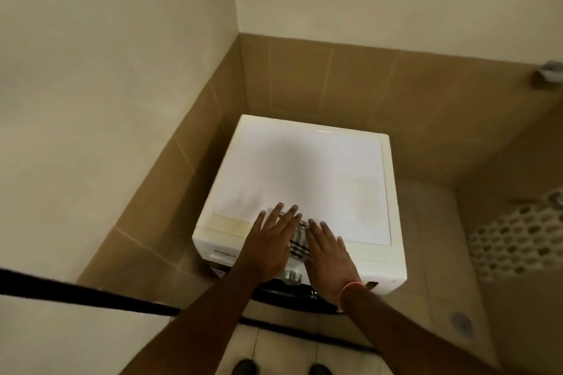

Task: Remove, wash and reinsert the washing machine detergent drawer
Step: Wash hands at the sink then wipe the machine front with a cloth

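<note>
Head view: left hand (269, 242) and right hand (330, 256) flat over washing machine (320, 167).

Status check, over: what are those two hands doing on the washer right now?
Left hand, right hand: flat, fingers straight, on striped cloth atop washing machine. Detergent drawer hidden under left hand, state unclear.

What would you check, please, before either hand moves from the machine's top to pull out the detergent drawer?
1. Left hand free, fingers straight: ok.
2. Right hand free, fingers straight: ok.
3. Striped cloth lies between the hands near the front edge of the washing machine; secure there: cannot tell.
4. Detergent drawer in view: not ok, the arms hide much of the front panel.
5. Dial setting, machine off: cannot tell.
</note>
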